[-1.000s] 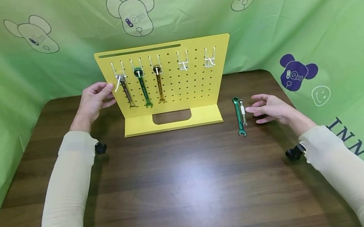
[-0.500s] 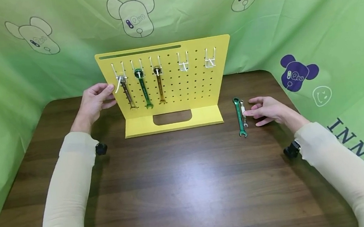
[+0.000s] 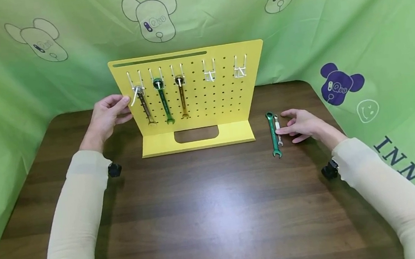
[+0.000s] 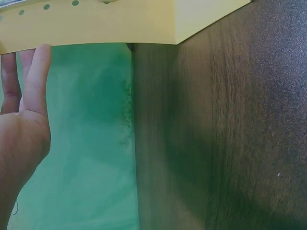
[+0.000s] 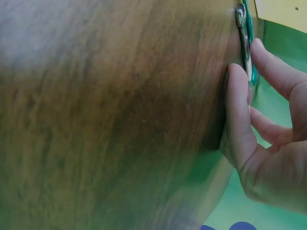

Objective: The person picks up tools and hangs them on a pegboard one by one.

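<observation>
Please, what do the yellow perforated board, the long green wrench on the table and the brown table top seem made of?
Yellow perforated board: probably smooth painted metal, possibly plastic; thin, even-coloured, with a sharp bend.
Long green wrench: likely metal with a glossy green coating, judging by its highlights.
Brown table top: wood or laminate; streaky grain and soft reflection suggest a satin finish.

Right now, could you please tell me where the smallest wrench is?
In the head view, the smallest wrench lies on the table to the right of the pegboard, between the loose green wrench and the right hand.
</observation>
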Available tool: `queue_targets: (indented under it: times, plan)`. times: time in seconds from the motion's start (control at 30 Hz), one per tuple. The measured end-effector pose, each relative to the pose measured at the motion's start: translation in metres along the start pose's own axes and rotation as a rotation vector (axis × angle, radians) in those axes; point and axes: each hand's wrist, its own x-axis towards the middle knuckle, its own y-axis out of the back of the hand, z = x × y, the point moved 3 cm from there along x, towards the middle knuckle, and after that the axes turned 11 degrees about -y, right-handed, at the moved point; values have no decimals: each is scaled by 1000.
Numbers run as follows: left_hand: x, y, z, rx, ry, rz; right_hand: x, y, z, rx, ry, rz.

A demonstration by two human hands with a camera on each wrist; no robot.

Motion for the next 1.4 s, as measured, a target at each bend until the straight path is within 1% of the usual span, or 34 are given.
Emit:
queue_targets:
  times: [0.2, 0.4, 0.6, 0.83, 1.1, 1.3, 1.4]
  plan:
    - [-1, 2, 1, 5, -1, 22, 2, -1, -3, -2, -1, 3]
    - [0, -1, 1, 9, 3, 14, 1, 1, -1, -3, -17, 2]
    - [0, 5, 3, 11, 1, 25, 3, -1, -6, -6, -15, -37]
    - [2, 2, 1, 0, 4, 13, 3, 3, -5, -15, -29, -60]
    - [2, 6, 0, 5, 3, 30, 7, 1, -4, -2, -25, -86]
    - [5, 2, -5, 14, -8, 14, 4, 4, 0, 7, -23, -97]
    - [4, 2, -4, 21, -13, 17, 2, 3, -2, 20, -16, -106]
